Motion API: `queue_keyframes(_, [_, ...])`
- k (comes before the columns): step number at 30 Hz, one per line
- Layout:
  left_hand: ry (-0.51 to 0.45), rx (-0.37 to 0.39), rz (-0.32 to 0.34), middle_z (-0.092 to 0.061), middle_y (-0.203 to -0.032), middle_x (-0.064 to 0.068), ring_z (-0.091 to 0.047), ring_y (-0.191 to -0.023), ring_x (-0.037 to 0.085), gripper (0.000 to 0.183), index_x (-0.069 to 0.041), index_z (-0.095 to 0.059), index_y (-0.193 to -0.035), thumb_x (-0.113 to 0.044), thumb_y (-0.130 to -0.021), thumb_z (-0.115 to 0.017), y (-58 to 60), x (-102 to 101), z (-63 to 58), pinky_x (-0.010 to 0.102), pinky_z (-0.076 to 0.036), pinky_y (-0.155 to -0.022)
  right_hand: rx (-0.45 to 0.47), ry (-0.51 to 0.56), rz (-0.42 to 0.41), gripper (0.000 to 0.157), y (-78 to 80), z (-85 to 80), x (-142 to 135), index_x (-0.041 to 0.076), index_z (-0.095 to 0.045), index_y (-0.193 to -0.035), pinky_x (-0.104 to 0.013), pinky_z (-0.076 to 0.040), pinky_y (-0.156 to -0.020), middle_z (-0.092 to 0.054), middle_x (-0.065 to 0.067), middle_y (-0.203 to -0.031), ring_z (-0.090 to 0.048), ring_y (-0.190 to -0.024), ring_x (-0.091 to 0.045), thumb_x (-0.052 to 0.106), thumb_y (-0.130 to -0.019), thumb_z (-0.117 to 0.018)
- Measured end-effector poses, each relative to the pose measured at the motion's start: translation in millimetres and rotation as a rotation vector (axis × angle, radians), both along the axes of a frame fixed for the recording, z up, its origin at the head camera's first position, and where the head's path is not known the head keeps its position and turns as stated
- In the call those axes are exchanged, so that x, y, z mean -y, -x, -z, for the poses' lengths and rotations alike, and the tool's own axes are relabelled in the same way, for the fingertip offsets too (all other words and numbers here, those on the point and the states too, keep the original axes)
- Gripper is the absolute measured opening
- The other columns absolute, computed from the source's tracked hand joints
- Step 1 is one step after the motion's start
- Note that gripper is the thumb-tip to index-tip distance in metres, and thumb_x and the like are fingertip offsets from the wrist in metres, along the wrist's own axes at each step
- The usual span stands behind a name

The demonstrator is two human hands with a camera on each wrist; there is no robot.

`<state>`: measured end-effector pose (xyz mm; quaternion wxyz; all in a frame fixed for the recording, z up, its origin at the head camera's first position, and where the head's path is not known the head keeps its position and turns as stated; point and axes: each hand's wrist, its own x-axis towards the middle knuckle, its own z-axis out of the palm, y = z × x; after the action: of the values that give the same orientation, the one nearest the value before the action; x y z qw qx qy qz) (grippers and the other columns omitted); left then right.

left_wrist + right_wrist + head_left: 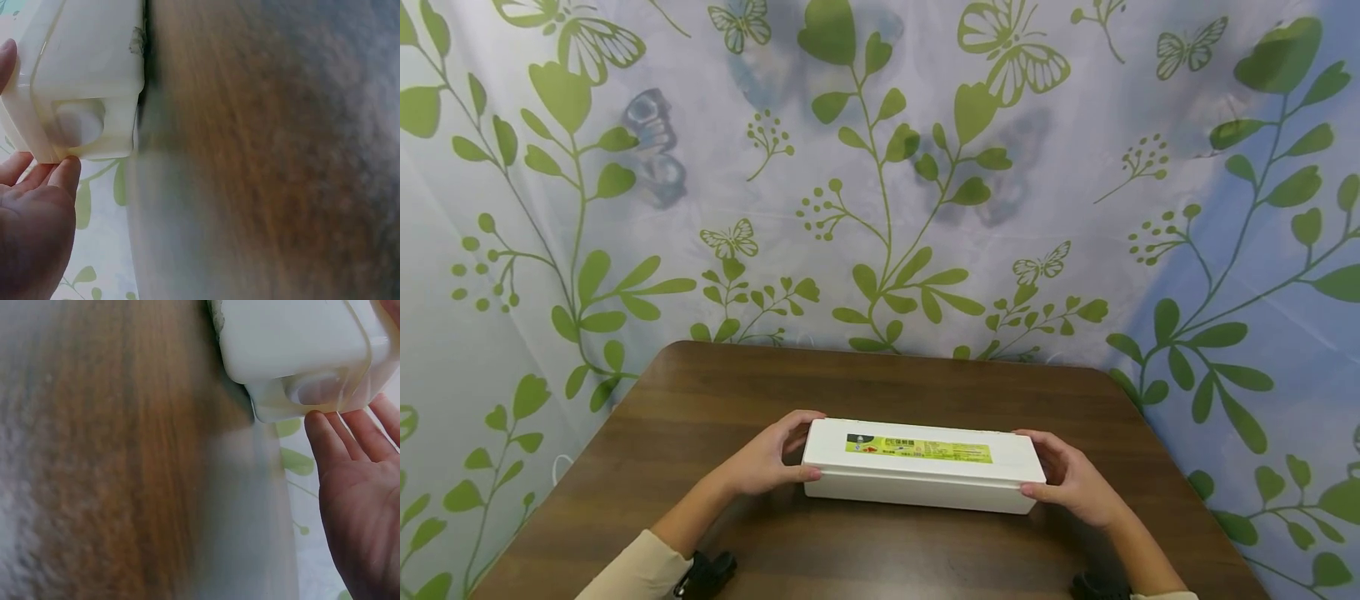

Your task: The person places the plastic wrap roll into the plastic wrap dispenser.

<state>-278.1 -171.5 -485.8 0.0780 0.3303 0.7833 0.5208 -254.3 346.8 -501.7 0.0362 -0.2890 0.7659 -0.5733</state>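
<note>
A long white cling film box (917, 483) with a yellow-green label on its lid lies across the table, its lid down. My left hand (772, 454) grips its left end, with the thumb on the front edge and the fingers at the far side. My right hand (1071, 479) holds the right end in the same manner. In the left wrist view, the fingertips of the left hand (37, 212) touch the box (94, 62) near a round recess in its end. The right wrist view has the right hand (359, 481) against the other end of the box (287, 337).
The brown wooden table (760, 375) has rounded far corners. Behind it hangs a pale curtain (917, 208) printed with green leaves and butterflies. A dark wrist strap (703, 575) is on the left forearm.
</note>
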Motion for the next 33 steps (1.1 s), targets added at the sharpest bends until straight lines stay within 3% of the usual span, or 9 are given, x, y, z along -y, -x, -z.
queue_keyframes(6, [0.013,-0.004,0.001,-0.048,-0.147,0.01,-0.044,-0.141,0.03,0.079,-0.007,-0.042,-0.147,-0.022,-0.083,-0.087,0.3,0.5,-0.6,0.045,-0.038,-0.116,0.001,0.011,0.022,0.071,-1.1,1.6,0.4,-0.007,-0.041,-0.148,-0.022,-0.055,-0.094,-0.059,-0.006,-0.139,-0.063,-0.118,-0.007,-0.012,-0.084,-0.074])
queue_keyframes(13, [0.006,0.002,0.005,-0.047,-0.147,0.011,-0.043,-0.141,0.031,0.08,-0.004,-0.042,-0.147,-0.021,-0.083,-0.087,-1.3,0.5,-1.3,0.044,-0.038,-0.116,0.003,0.003,0.017,0.071,-2.1,1.3,0.5,-0.008,-0.039,-0.149,-0.021,-0.054,-0.095,-0.057,-0.011,-0.14,-0.062,-0.12,-0.007,-0.011,-0.086,-0.073])
queue_keyframes(28, [-0.033,0.025,0.007,-0.043,-0.151,0.017,-0.038,-0.144,0.036,0.081,-0.002,-0.039,-0.15,-0.018,-0.085,-0.085,-3.7,2.4,4.3,0.044,-0.038,-0.116,0.028,-0.001,0.07,0.071,-4.6,9.2,2.1,-0.002,-0.04,-0.15,-0.026,-0.057,-0.089,-0.059,0.002,-0.14,-0.063,-0.117,-0.007,-0.009,-0.087,-0.073])
queue_keyframes(33, [-0.038,0.047,0.007,-0.042,-0.154,0.02,-0.037,-0.146,0.04,0.085,-0.001,-0.039,-0.15,-0.016,-0.082,-0.087,-1.9,2.8,2.0,0.047,-0.037,-0.116,0.027,0.019,0.003,0.075,-1.8,7.9,-0.2,-0.008,-0.034,-0.152,-0.027,-0.058,-0.09,-0.057,0.001,-0.143,-0.062,-0.12,-0.007,-0.011,-0.087,-0.071])
